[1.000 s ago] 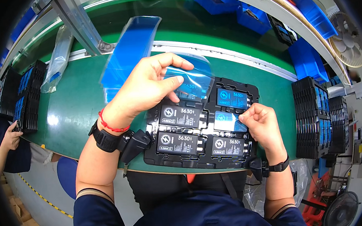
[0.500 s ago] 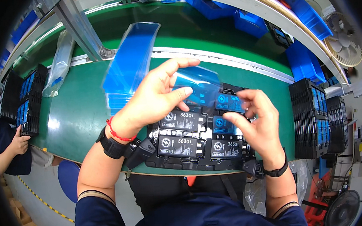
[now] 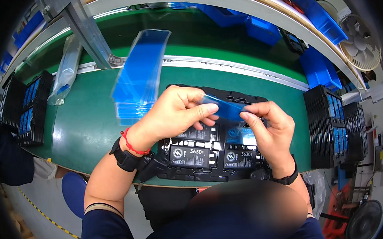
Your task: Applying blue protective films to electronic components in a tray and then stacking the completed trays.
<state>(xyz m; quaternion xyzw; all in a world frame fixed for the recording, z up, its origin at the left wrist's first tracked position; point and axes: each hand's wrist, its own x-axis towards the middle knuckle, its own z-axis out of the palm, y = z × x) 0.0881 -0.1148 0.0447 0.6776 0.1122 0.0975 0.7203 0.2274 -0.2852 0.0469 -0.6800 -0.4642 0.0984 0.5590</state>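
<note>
- Here, left hand point(image 3: 178, 111) and right hand point(image 3: 273, 126) pinch blue film point(image 3: 227, 109) at its left and right ends, apparently for tautness.
- Below, black tray point(image 3: 194, 176) separates dark packs point(image 3: 189, 157), likely against sliding.

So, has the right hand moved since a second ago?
Yes: against the black tray, the right hand has shifted toward the far edge, now at the blue film.
</note>
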